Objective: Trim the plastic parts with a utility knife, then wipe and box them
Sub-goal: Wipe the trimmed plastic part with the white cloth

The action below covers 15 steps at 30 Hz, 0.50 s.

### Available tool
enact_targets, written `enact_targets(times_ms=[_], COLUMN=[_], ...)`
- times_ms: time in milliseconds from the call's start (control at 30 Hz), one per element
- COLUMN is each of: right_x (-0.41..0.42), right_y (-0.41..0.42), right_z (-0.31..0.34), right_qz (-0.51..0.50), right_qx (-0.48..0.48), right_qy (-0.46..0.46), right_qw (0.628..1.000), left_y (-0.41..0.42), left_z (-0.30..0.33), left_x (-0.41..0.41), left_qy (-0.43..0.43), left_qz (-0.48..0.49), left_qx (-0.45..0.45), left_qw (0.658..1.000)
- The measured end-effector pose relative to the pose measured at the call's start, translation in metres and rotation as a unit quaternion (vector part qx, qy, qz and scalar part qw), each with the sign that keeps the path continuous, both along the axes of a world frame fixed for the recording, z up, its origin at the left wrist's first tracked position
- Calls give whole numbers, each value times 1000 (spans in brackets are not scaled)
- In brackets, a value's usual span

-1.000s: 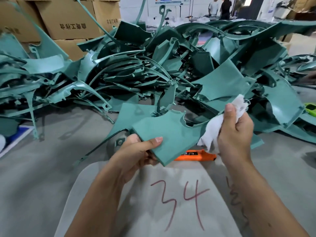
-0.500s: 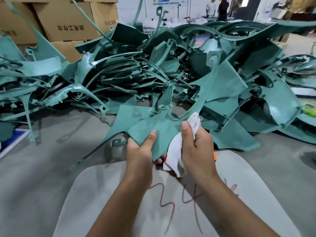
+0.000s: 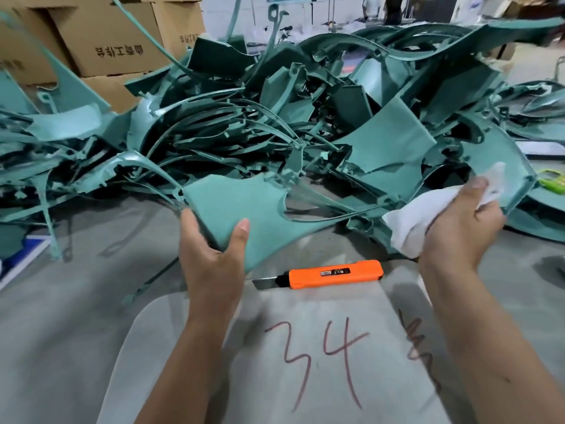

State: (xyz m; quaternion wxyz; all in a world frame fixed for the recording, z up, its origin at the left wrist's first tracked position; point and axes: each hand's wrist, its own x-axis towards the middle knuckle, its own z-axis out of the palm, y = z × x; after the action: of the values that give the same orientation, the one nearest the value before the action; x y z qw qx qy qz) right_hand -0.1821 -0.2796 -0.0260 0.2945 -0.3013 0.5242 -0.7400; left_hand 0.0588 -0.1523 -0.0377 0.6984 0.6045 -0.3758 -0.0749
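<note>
My left hand [image 3: 214,252] grips the near corner of a flat teal plastic part [image 3: 238,203], thumb on top. The part runs right into a thin curved strip and a wider curved end at the far right. My right hand [image 3: 458,221] holds a white cloth [image 3: 419,215] against that right end of the part. An orange utility knife [image 3: 333,274] lies on the grey board below the part, its blade out and pointing left.
A big heap of teal plastic parts [image 3: 275,117] fills the floor ahead. Cardboard boxes [image 3: 116,41] stand at the back left. A grey board [image 3: 305,362] marked 34 in red lies in front of me. A green object [image 3: 552,180] sits at the far right edge.
My right hand slid the cloth from beside my left hand out to the right end of the part. The orange knife, half covered before, now shows fully.
</note>
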Motion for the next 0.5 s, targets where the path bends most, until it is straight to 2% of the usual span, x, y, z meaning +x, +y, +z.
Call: enact_targets(times_ms=[133, 233, 333, 400, 500], right_x=[34, 57, 71, 72, 66], right_y=[15, 32, 45, 51, 56], right_z=[-9, -11, -8, -5, 6], right_qz=[144, 250, 337, 397, 490], right_qx=[60, 63, 58, 104, 177], right_qy=[-8, -21, -52, -132, -221], right_qw=[988, 966, 938, 902, 825], left_y=[1, 1, -3, -2, -1], left_z=[-2, -9, -16, -14, -9], left_x=[-24, -36, -47, -52, -50], left_qy=[-89, -150, -232, -262, -275], left_qz=[41, 48, -75, -159, -183], left_qx=[-126, -132, -169, -204, -195], left_qw=[987, 979, 955, 930, 924])
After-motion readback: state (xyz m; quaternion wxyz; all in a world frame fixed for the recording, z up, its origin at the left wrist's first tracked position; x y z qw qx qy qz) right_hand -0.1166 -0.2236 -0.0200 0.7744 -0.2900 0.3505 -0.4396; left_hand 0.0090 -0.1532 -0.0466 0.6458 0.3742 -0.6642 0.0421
